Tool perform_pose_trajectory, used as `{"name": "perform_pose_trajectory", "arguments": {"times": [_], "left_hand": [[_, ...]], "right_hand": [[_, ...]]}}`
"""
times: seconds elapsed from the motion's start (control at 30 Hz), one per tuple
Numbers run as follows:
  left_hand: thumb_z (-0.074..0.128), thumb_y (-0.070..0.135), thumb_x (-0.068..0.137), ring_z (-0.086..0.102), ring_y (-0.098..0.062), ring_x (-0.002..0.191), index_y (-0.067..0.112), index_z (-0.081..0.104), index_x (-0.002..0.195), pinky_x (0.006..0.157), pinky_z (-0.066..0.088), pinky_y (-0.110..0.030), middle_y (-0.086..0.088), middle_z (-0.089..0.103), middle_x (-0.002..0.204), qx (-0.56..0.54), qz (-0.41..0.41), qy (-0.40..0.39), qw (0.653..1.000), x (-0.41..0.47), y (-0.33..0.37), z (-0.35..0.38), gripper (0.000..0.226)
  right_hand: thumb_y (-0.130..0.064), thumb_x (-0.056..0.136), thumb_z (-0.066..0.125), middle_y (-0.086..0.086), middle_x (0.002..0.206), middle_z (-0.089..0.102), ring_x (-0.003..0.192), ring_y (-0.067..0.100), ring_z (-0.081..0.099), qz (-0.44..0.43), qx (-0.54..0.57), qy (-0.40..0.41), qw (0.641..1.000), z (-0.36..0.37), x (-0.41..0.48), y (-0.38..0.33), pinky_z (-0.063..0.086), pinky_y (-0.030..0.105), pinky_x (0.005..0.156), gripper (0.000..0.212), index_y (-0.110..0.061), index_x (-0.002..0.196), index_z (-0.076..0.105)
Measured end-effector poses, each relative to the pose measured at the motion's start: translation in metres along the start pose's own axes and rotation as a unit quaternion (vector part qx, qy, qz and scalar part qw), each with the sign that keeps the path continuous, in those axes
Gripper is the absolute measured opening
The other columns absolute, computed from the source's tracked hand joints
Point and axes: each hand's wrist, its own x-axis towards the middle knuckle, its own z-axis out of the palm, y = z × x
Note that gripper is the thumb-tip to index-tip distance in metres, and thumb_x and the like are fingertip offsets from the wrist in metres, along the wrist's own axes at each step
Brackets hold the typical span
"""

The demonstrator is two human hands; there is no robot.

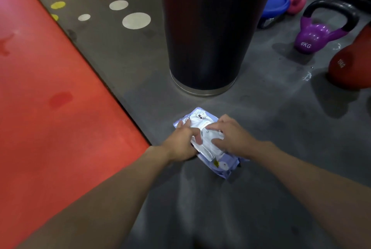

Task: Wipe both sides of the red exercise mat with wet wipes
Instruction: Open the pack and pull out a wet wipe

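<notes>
The red exercise mat (50, 88) lies flat on the floor (261, 118) and fills the left of the frame, its long edge running from the upper left down toward the lower centre. A few darker patches mark its surface. Nothing rests on it and neither grip touches it.

Just right of the mat's edge, at lower centre, a pack of wet wipes (224, 166) lies on the grey floor, lavender with a white top flap. Both bare arms reach in from the bottom of the frame to it. The left grip (180, 142) holds the pack's left side: the fingers curl over the far left edge and the thumb presses on the white flap. The right grip (232, 138) lies on the pack's right side, relaxed rather than clenched, fingers spread and nearly straight on the white top, index and thumb apart. Whether the flap is lifted is too blurred to tell.

Above the pack, at upper centre, a wide black cylinder (206, 28) with a metal rim at its base stands on the floor. At the right edge sit a purple kettlebell (317, 36) marked 6KG and, below it, a red weight (351, 68), partly cut off. A blue disc (279, 0) and a pink kettlebell (298, 1) lie at upper right. White and yellow dots (136, 20) pattern the floor at upper left.
</notes>
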Motion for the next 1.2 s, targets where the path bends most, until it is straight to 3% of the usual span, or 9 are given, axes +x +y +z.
{"name": "perform_pose_trajectory", "arguments": {"times": [0.07, 0.13, 0.23, 0.33, 0.5, 0.63, 0.83, 1.0, 1.2], "left_hand": [[0.071, 0.031, 0.078, 0.028, -0.038, 0.136, 0.042, 0.053, 0.075, 0.105, 0.039, -0.046, -0.011, 0.043, 0.129, 0.014, -0.011, -0.009, 1.0, 0.0, 0.0, 0.0, 0.022], [0.071, 0.032, 0.078, 0.026, -0.039, 0.138, 0.043, 0.052, 0.076, 0.105, 0.039, -0.048, -0.011, 0.042, 0.131, 0.024, -0.016, -0.014, 0.999, 0.001, 0.001, -0.001, 0.022], [0.07, 0.025, 0.078, 0.029, -0.039, 0.136, 0.039, 0.054, 0.081, 0.104, 0.04, -0.045, -0.007, 0.043, 0.122, 0.027, -0.016, -0.014, 0.999, 0.002, 0.001, -0.001, 0.022], [0.07, 0.022, 0.076, 0.03, -0.037, 0.134, 0.038, 0.055, 0.082, 0.101, 0.042, -0.044, 0.003, 0.04, 0.11, 0.028, -0.018, -0.012, 0.999, 0.003, 0.0, 0.0, 0.022], [0.067, 0.024, 0.071, 0.031, -0.036, 0.133, 0.039, 0.053, 0.079, 0.099, 0.043, -0.047, 0.003, 0.04, 0.108, 0.029, -0.024, -0.021, 0.999, 0.004, 0.001, 0.001, 0.022], [0.059, 0.035, 0.063, 0.03, -0.038, 0.135, 0.045, 0.049, 0.073, 0.1, 0.042, -0.05, 0.005, 0.036, 0.108, 0.033, -0.038, -0.026, 0.998, 0.003, 0.004, -0.001, 0.017], [0.066, 0.029, 0.066, 0.03, -0.037, 0.135, 0.045, 0.048, 0.07, 0.102, 0.041, -0.052, 0.005, 0.036, 0.107, 0.039, -0.055, -0.032, 0.997, 0.005, 0.006, 0.0, 0.024], [0.062, 0.032, 0.061, 0.031, -0.034, 0.133, 0.045, 0.049, 0.069, 0.101, 0.04, -0.052, 0.006, 0.038, 0.107, 0.03, -0.058, -0.032, 0.997, 0.006, 0.006, 0.001, 0.02], [0.057, 0.035, 0.06, 0.032, -0.034, 0.134, 0.046, 0.049, 0.068, 0.104, 0.038, -0.051, 0.006, 0.037, 0.105, 0.036, -0.06, -0.034, 0.997, 0.007, 0.007, 0.002, 0.016]], "right_hand": [[-0.021, 0.087, 0.064, 0.002, 0.116, 0.043, 0.109, 0.02, 0.044, -0.007, -0.013, 0.003, 1.0, 0.0, 0.002, -0.003, 0.045, 0.04, 0.094, 0.031, -0.027, 0.117, 0.067], [-0.02, 0.088, 0.063, -0.002, 0.109, 0.044, 0.106, 0.019, 0.045, -0.021, -0.003, 0.027, 0.999, 0.0, 0.001, -0.006, 0.044, 0.041, 0.092, 0.006, -0.025, 0.089, 0.064], [-0.014, 0.087, 0.059, -0.003, 0.092, 0.054, 0.091, 0.017, 0.05, -0.056, 0.017, 0.038, 0.998, -0.001, 0.002, -0.005, 0.048, 0.043, 0.084, 0.019, -0.025, 0.073, 0.052], [-0.02, 0.087, 0.055, 0.003, 0.078, 0.059, 0.084, 0.017, 0.053, -0.032, 0.029, 0.025, 0.999, -0.003, -0.001, -0.002, 0.049, 0.041, 0.077, 0.022, -0.025, 0.067, 0.048], [-0.024, 0.095, 0.053, 0.003, 0.058, 0.05, 0.069, 0.026, 0.051, -0.046, 0.031, 0.086, 0.995, 0.002, 0.002, -0.007, 0.044, 0.042, 0.064, 0.037, -0.017, 0.06, 0.043], [-0.019, 0.088, 0.055, 0.005, 0.077, 0.062, 0.08, 0.026, 0.058, -0.037, -0.053, 0.043, 0.997, 0.004, 0.009, -0.003, 0.049, 0.038, 0.068, 0.015, -0.017, 0.082, 0.069], [-0.02, 0.092, 0.052, 0.002, 0.108, 0.058, 0.104, 0.024, 0.05, -0.082, -0.208, 0.023, 0.974, 0.005, 0.011, -0.008, 0.043, 0.034, 0.072, 0.021, -0.02, 0.111, 0.062], [-0.013, 0.097, 0.046, 0.001, 0.115, 0.053, 0.11, 0.022, 0.049, -0.121, -0.325, 0.023, 0.938, 0.007, 0.009, -0.013, 0.032, 0.032, 0.066, 0.018, -0.017, 0.108, 0.06], [-0.011, 0.094, 0.047, 0.007, 0.118, 0.051, 0.113, 0.024, 0.046, -0.111, -0.321, -0.014, 0.94, 0.008, 0.015, -0.016, 0.033, 0.032, 0.07, 0.017, -0.011, 0.108, 0.056]]}}
